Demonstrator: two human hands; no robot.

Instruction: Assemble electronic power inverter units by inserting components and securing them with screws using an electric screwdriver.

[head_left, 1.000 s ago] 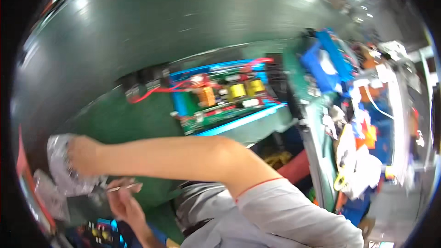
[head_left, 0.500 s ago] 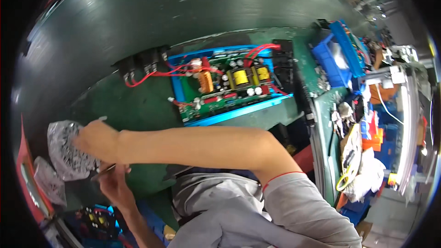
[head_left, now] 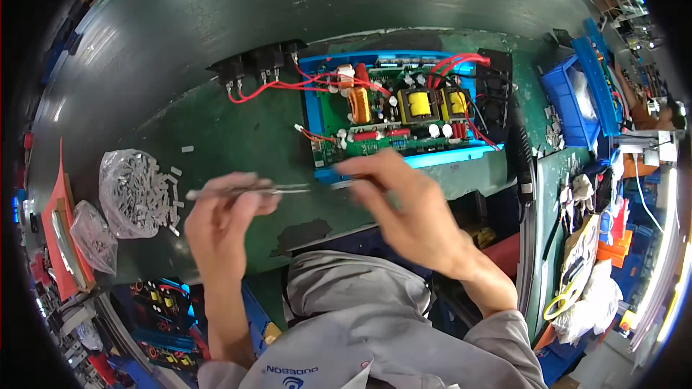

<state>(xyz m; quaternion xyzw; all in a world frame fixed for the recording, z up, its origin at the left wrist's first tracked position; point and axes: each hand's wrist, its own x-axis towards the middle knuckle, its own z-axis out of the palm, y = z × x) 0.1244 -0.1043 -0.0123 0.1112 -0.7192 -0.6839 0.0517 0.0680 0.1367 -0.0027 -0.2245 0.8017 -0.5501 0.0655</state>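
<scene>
My left hand (head_left: pixel 222 227) is closed around metal tweezers (head_left: pixel 288 189), whose tips point right. Facing it, my right hand (head_left: pixel 414 220) pinches a small pale piece (head_left: pixel 343 184) between thumb and fingertips, a little apart from the tweezer tips. That piece looks like the loose ones in the bag, but it is blurred. Just beyond both hands lies an open blue metal housing (head_left: pixel 432 159) with a green circuit board (head_left: pixel 375 145), yellow-wound transformers (head_left: pixel 419 104) and a copper coil (head_left: pixel 358 104). Red wires (head_left: pixel 277 85) run from it to black sockets (head_left: pixel 252 65) at its left.
A clear plastic bag (head_left: pixel 130 187) of small pale pieces lies open at the left, some spilled beside it. Another clear bag (head_left: pixel 94 234) and a red folder-like sheet (head_left: pixel 56 223) are at the left edge. A blue bin (head_left: pixel 573 112) stands right of the housing.
Both hands have left the bag and come right, in front of the housing. My right arm no longer crosses my body. The small piece now shows in my right fingers.
</scene>
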